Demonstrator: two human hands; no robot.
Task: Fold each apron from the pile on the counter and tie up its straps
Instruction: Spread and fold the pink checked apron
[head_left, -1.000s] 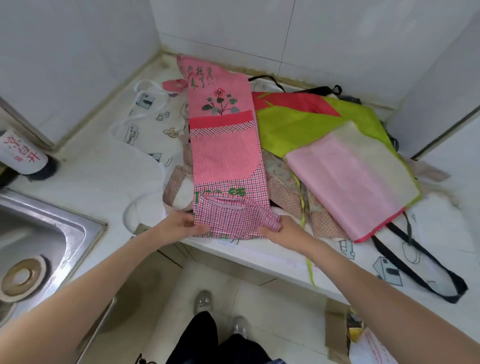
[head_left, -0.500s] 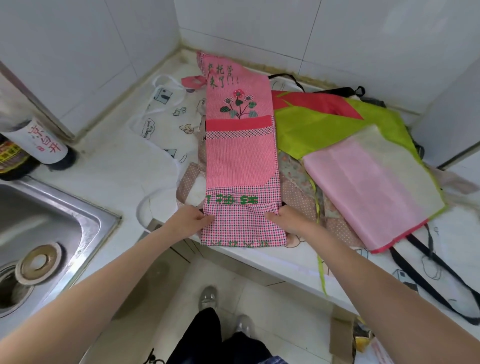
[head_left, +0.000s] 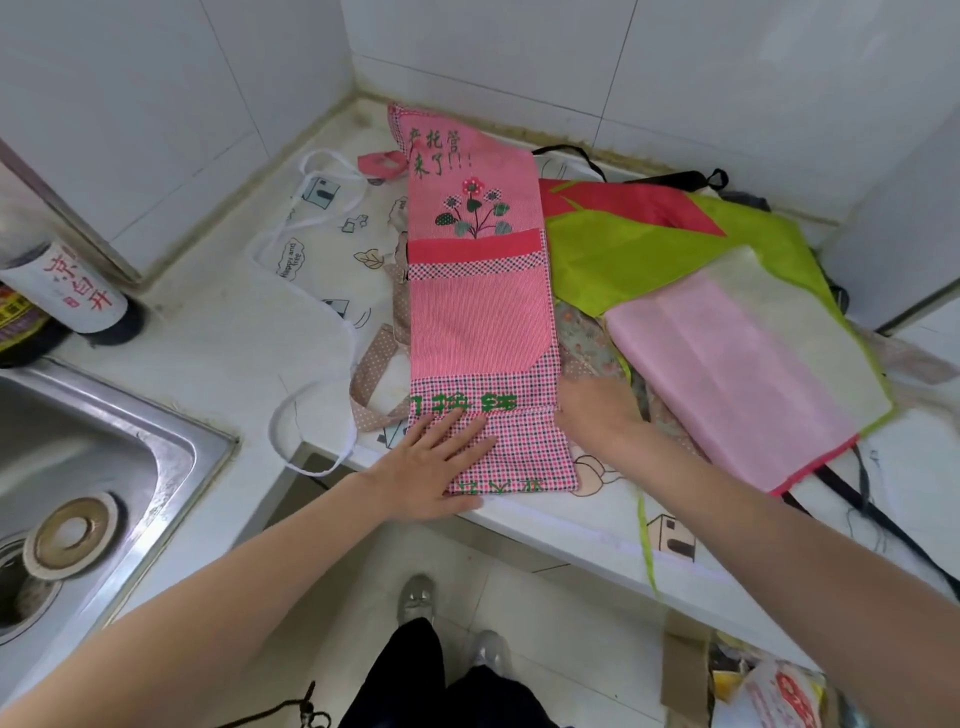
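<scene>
White worktop (head_left: 208, 358) in tiled corner, sink (head_left: 78, 467) at its left edge, my left hand (head_left: 431, 467) flat on apron (head_left: 478, 312), right hand (head_left: 597, 415) relaxed beside it.

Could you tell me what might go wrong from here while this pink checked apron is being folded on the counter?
1. The pink checked apron lies on a heap of other aprons, so the next fold could drag the green apron or floral fabric along.
2. Its near end, under the flat left hand, sits at the counter edge and might slip off.
3. The white strap hangs over that edge and could snag.
</scene>
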